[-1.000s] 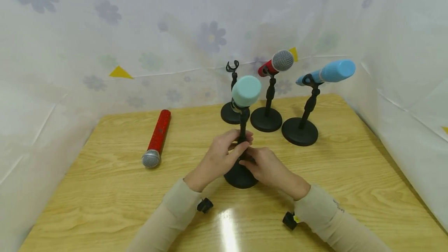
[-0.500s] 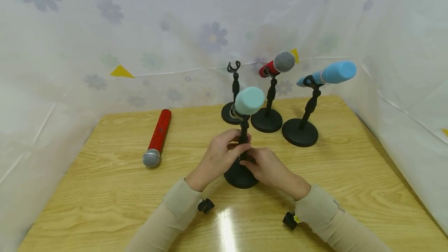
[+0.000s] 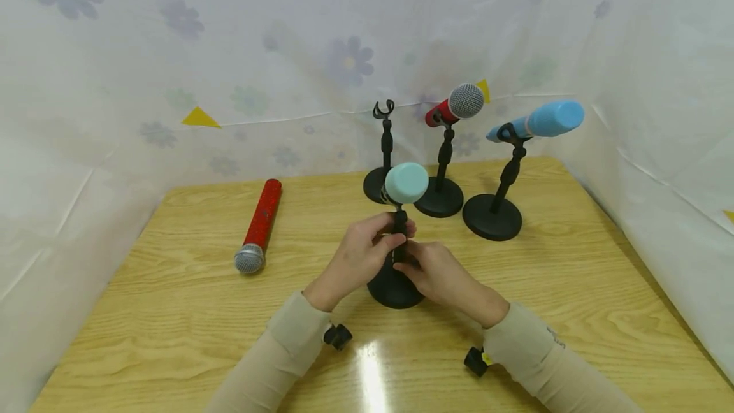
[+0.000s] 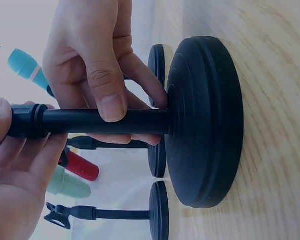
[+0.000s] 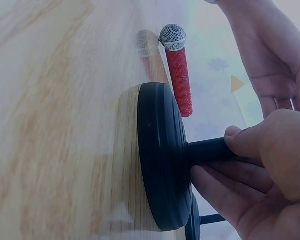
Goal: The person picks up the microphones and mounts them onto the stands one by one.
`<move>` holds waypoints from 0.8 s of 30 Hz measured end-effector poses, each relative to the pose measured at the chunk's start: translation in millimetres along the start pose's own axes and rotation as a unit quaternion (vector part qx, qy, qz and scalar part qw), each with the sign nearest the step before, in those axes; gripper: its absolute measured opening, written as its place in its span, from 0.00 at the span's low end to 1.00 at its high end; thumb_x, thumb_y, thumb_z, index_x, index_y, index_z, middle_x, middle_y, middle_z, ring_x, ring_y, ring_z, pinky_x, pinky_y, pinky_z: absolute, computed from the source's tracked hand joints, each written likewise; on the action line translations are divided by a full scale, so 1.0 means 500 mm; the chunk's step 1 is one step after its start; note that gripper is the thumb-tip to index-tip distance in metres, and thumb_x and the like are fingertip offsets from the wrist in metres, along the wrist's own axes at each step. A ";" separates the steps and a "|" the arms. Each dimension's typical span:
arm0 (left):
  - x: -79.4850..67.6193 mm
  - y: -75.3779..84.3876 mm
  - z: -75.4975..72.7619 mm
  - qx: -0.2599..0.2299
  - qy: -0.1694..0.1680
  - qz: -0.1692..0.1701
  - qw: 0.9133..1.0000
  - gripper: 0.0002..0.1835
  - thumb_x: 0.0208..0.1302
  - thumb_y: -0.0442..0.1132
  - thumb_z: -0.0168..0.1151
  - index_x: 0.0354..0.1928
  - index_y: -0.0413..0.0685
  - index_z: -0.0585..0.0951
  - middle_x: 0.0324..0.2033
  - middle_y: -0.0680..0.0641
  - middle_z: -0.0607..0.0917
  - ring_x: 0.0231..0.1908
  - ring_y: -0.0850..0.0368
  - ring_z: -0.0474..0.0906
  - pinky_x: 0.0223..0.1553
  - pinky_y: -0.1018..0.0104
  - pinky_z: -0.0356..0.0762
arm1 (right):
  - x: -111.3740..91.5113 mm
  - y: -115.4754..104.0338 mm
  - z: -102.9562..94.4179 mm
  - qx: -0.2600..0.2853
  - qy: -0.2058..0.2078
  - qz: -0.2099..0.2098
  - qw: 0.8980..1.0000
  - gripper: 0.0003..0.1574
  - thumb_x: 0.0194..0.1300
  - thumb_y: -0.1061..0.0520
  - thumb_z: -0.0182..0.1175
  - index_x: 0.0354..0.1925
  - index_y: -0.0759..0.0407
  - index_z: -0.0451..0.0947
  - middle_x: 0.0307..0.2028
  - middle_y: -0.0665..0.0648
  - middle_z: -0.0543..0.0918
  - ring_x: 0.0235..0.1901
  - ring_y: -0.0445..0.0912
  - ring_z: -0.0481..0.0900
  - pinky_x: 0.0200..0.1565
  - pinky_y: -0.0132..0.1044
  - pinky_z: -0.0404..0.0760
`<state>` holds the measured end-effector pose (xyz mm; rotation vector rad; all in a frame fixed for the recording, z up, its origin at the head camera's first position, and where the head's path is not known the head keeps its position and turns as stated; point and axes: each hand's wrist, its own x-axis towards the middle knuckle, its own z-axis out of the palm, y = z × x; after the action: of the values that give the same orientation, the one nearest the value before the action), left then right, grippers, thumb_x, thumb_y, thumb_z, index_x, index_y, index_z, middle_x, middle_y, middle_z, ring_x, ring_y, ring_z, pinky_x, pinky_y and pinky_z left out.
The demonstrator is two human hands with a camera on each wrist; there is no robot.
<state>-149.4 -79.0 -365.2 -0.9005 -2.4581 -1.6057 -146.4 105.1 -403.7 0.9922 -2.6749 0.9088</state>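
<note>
A mint-green microphone (image 3: 407,182) sits in the clip of the nearest black microphone stand (image 3: 395,289), its rounded end toward me. My left hand (image 3: 358,253) grips the stand's upper part, with fingers around the collar (image 4: 27,121). Lower down, my right hand (image 3: 444,274) pinches the pole just above the round base, thumb on one side and fingers on the other, as the right wrist view shows its thumb (image 5: 235,137). The base stands flat on the wooden table (image 3: 189,311). Much of the pole is hidden behind the fingers in the head view.
A red microphone (image 3: 262,218) with a silver head lies at the left. Behind stand a bare stand (image 3: 386,139), one bearing a red microphone (image 3: 440,112), and one with a blue microphone (image 3: 539,121). A floral white sheet (image 3: 275,69) hangs behind the table.
The mint-green microphone and its clip have sunk lower toward the hands, shortening the stand. Both hands and the base stay nearly in place.
</note>
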 end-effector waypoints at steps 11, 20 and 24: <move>0.002 -0.002 -0.003 -0.019 -0.023 -0.032 0.999 0.12 0.72 0.42 0.62 0.55 0.52 0.80 0.51 0.50 0.86 0.55 0.60 0.83 0.60 0.64 0.81 | -0.001 0.000 -0.001 -0.001 -0.002 0.002 1.000 0.12 0.68 0.60 0.65 0.49 0.62 0.81 0.37 0.56 0.89 0.38 0.47 0.89 0.39 0.36 0.87; -0.006 -0.006 -0.002 0.042 0.021 -0.028 0.999 0.12 0.69 0.40 0.66 0.52 0.51 0.80 0.46 0.53 0.83 0.50 0.59 0.81 0.55 0.62 0.84 | -0.002 0.002 0.004 -0.006 0.004 0.003 1.000 0.12 0.68 0.60 0.65 0.49 0.61 0.82 0.36 0.56 0.89 0.37 0.47 0.89 0.38 0.36 0.87; -0.005 -0.007 -0.008 0.060 0.002 0.006 0.998 0.11 0.71 0.38 0.63 0.53 0.48 0.82 0.49 0.52 0.86 0.54 0.59 0.82 0.55 0.62 0.84 | 0.000 0.003 0.005 -0.002 -0.001 0.009 1.000 0.12 0.68 0.60 0.65 0.49 0.62 0.81 0.36 0.56 0.89 0.37 0.47 0.89 0.38 0.36 0.87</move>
<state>-150.0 -84.5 -366.9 -0.8924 -2.5107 -1.4367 -147.1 104.8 -406.5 0.9695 -2.6917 0.9063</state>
